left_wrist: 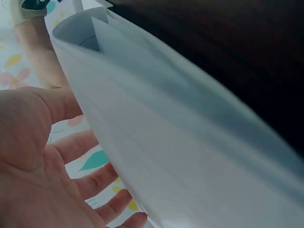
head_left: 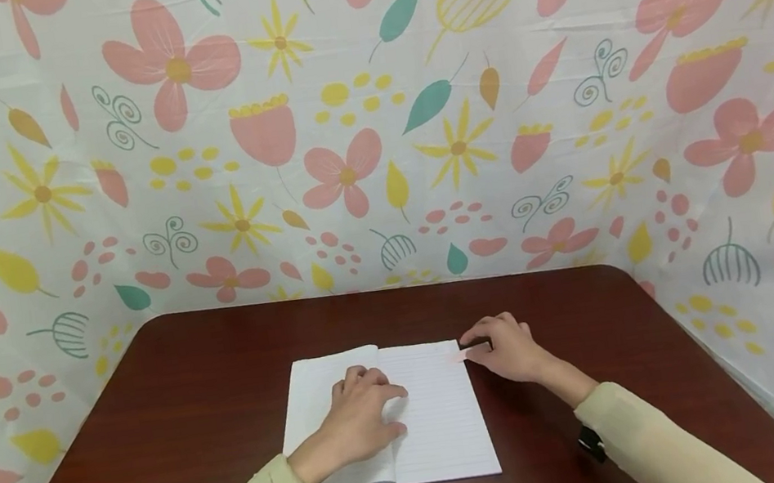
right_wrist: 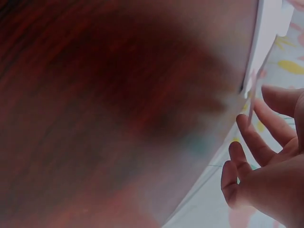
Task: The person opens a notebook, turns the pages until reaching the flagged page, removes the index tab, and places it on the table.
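Note:
An open notebook (head_left: 438,449) with lined pages lies on the table. My left hand (head_left: 360,417) is over its middle fold, fingers spread and loosely bent, holding nothing. In the left wrist view that hand (left_wrist: 52,161) shows its palm beside the curved white pages (left_wrist: 156,137). At the upper right corner of the right page, my right hand (head_left: 509,348) holds a small pale pink paper strip (head_left: 462,355) between thumb and index finger. The right wrist view shows the thin pink strip (right_wrist: 252,97) edge-on by the fingertips of the right hand (right_wrist: 270,147), near the notebook edge (right_wrist: 259,52).
The dark red-brown table (head_left: 182,419) extends around the notebook on all sides. A white cloth (head_left: 332,59) printed with flowers and leaves hangs behind the table and along both sides. Both forearms wear pale sleeves (head_left: 652,435) with a dark band at the wrist.

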A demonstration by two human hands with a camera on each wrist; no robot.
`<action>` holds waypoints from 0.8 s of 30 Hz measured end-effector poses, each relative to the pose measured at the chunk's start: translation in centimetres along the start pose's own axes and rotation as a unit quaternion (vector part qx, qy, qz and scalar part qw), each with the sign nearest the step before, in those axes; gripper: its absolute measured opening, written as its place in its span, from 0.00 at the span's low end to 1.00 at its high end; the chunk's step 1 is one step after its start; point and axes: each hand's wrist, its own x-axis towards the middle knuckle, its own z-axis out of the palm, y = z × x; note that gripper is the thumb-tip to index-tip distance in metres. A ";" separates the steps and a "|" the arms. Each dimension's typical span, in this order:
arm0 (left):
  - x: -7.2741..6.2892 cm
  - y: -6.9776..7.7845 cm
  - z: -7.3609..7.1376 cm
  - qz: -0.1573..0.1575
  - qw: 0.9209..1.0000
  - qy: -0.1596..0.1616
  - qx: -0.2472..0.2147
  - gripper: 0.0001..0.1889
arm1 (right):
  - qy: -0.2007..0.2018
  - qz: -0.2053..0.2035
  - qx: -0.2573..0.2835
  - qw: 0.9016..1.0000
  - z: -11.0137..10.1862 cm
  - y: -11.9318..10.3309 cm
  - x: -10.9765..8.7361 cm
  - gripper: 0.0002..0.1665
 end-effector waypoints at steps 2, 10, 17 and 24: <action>0.1 -0.1 0.1 -0.005 1.000 -0.005 0.004 0.21 | 0.004 -0.004 0.002 1.000 0.2 0.3 0.0 0.11; -0.1 -0.3 0.1 -0.022 1.000 -0.011 -0.015 0.25 | 0.020 -0.017 0.021 0.999 1.0 0.6 0.4 0.07; 0.2 -1.1 0.3 -0.035 0.999 -0.017 -0.028 0.30 | 0.029 -0.025 0.034 0.999 1.4 0.8 0.8 0.04; 0.4 -2.3 0.7 -0.034 0.999 -0.039 -0.019 0.32 | 0.019 -0.009 0.041 0.999 1.7 0.9 1.1 0.04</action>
